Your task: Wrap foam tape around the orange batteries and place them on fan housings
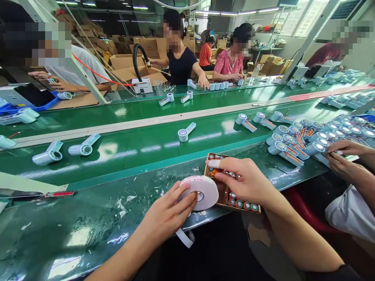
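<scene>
- Landmark: shallow brown cardboard tray (224,191) of small cylindrical cells with orange and teal ends, sitting at the near edge of the glossy green workbench (88,222).
- Left hand (170,212): just left of the tray, fingers spread and gripping the white roll of double-sided foam tape (202,192). The roll stands on edge and touches the tray's left wall.
- A loose white tail of tape (185,237) hangs off the bench edge below the roll, left of the tray.
- Right hand (244,181): over the tray, fingers curled down into the cells and pinching, likely on one cell. What it actually grasps is hidden by the fingers, so cannot tell.
- Risk: the tray overhangs the bench edge at its near corner. A downward push from the right hand could tip it and spill cells.
- Risk: the dangling tail could stick to a sleeve or the bench lip, then drag the roll into the tray.
- Risk: white paper scraps (121,206) litter the bench left of the tray. Exposed adhesive may pick them up and bond poorly.
- Risk: a co-worker's hands (344,156) work right of the tray beside a packed cluster of white handheld fan bodies (304,138). An elbow clash is plausible.
- More fan bodies (185,132) ride the green belt behind the tray, well apart.
</scene>
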The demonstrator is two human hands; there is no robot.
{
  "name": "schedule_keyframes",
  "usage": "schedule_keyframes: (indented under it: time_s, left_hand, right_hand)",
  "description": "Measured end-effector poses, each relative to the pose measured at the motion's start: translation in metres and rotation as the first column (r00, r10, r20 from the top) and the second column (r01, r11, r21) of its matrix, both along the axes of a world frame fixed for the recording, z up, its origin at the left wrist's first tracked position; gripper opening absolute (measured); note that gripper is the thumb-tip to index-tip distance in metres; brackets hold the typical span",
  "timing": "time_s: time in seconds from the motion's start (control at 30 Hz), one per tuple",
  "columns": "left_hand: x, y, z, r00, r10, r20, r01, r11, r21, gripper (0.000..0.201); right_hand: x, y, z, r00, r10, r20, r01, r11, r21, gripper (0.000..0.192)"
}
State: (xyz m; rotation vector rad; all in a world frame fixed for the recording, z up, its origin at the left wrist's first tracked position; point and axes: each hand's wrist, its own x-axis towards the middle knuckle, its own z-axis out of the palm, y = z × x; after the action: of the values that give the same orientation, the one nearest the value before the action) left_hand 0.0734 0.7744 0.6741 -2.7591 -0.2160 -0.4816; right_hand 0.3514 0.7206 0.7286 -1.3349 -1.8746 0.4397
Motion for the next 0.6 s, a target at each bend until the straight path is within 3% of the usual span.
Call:
schedule_keyframes:
  time_s: [0.1, 0.17, 0.23, 0.27, 0.3, 0.33, 0.4, 0.43, 0.53, 0.6]
  left_hand:
    - [0.005, 0.004, 0.009, 1.0, -0.005, 0.005, 0.005, 1.0, 0.025, 0.034]
    - [0.007, 0.005, 0.015, 1.0, 0.001, -0.014, -0.001, 0.999, 0.047, 0.034]
    - [0.011, 0.003, 0.021, 0.999, 0.017, -0.033, -0.015, 0.998, 0.053, 0.036]
    - [0.014, 0.0, 0.023, 0.999, 0.035, -0.036, -0.033, 0.998, 0.053, 0.038]
    - [0.018, -0.005, 0.025, 0.998, 0.057, -0.027, -0.055, 0.997, 0.051, 0.039]
    - [0.024, -0.01, 0.026, 0.997, 0.082, -0.01, -0.081, 0.996, 0.048, 0.039]
    - [0.036, -0.023, 0.025, 0.991, 0.131, 0.011, -0.131, 0.991, 0.023, 0.038]
    - [0.04, -0.028, 0.023, 0.991, 0.131, 0.013, -0.131, 0.991, -0.003, 0.036]
    - [0.031, -0.029, 0.01, 0.998, 0.069, -0.011, -0.07, 0.989, -0.129, 0.036]
    - [-0.001, -0.02, -0.005, 0.993, 0.12, 0.012, -0.115, 0.971, -0.21, 0.043]
  right_hand:
    - [0.004, 0.0, 0.004, 0.986, 0.108, 0.123, -0.099, 0.992, -0.076, 0.037]
    - [0.008, -0.002, 0.0, 0.989, 0.118, 0.09, -0.101, 0.979, -0.178, 0.036]
    - [0.007, -0.004, -0.013, 0.995, 0.016, -0.1, -0.041, 0.965, -0.26, 0.034]
    - [0.004, -0.004, -0.022, 0.962, -0.083, -0.262, 0.01, 0.964, -0.267, 0.034]
    - [-0.002, -0.005, -0.033, 0.873, -0.188, -0.45, 0.079, 0.965, -0.251, 0.036]
    - [-0.009, -0.005, -0.043, 0.728, -0.269, -0.631, 0.157, 0.961, -0.228, 0.039]
    - [-0.018, -0.003, -0.057, 0.431, -0.305, -0.849, 0.279, 0.94, -0.196, 0.047]
    - [-0.017, -0.001, -0.06, 0.354, -0.294, -0.888, 0.322, 0.93, -0.179, 0.049]
    - [0.027, 0.003, -0.044, 0.333, -0.208, -0.92, 0.504, 0.863, -0.013, 0.037]
    - [0.078, 0.001, -0.028, 0.341, -0.1, -0.935, 0.666, 0.727, 0.165, 0.024]
